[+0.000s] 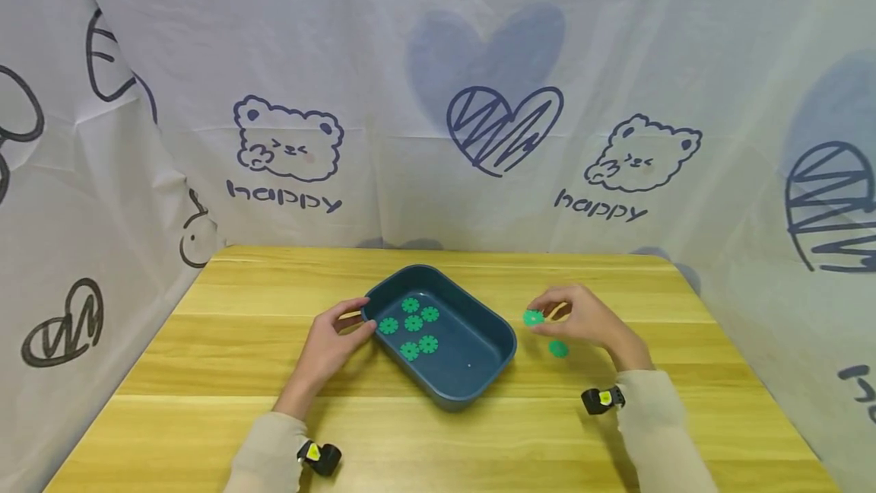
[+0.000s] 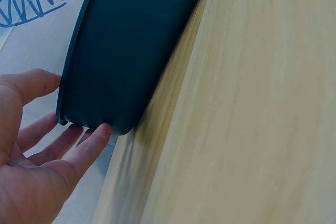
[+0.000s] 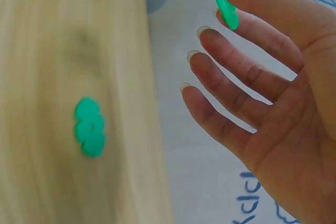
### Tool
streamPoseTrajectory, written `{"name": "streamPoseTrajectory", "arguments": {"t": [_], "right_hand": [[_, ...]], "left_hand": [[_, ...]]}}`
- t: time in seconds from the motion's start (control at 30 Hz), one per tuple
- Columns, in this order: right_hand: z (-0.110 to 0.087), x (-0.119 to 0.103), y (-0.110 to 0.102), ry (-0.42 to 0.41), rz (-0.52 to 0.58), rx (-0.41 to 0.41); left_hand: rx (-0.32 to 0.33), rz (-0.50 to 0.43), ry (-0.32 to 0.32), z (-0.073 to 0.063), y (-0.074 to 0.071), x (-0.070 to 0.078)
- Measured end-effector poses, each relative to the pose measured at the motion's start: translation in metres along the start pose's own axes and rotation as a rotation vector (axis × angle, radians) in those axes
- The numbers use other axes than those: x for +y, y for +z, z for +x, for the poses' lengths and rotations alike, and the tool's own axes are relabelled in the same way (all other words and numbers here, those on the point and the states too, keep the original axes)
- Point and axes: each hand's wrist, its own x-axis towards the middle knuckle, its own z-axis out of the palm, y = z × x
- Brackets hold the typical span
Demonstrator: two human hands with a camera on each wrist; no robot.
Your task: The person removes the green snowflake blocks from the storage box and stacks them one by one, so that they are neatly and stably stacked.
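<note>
I rest my spread left hand (image 1: 328,345) against the blue tub (image 1: 472,348), presumably steadying it around six green snowflake discs (image 1: 413,323); my right hand (image 1: 590,318) pinches another disc (image 1: 532,318), near a loose disc (image 1: 558,349) on the table (image 1: 226,326).

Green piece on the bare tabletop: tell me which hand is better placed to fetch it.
Probably the right hand: it is close to that green piece, though it pinches another piece that likely goes down first. The left hand is across the blue tray, touching it.
</note>
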Motion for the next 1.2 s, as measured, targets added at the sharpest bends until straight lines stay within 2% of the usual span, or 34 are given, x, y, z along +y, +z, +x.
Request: {"name": "streamPoseTrajectory", "arguments": {"t": [0.5,0.73,1.2], "right_hand": [[-0.020,0.035,-0.002,0.084,0.012,-0.052],[-0.025,0.041,-0.004,0.119,0.074,-0.085],[-0.027,0.055,-0.003,0.146,-0.009,-0.089]], "left_hand": [[0.005,-0.019,0.003,-0.002,-0.001,0.005],[-0.001,-0.020,0.002,-0.002,-0.001,0.005],[0.010,0.009,0.005,-0.002,0.000,0.002]]}}
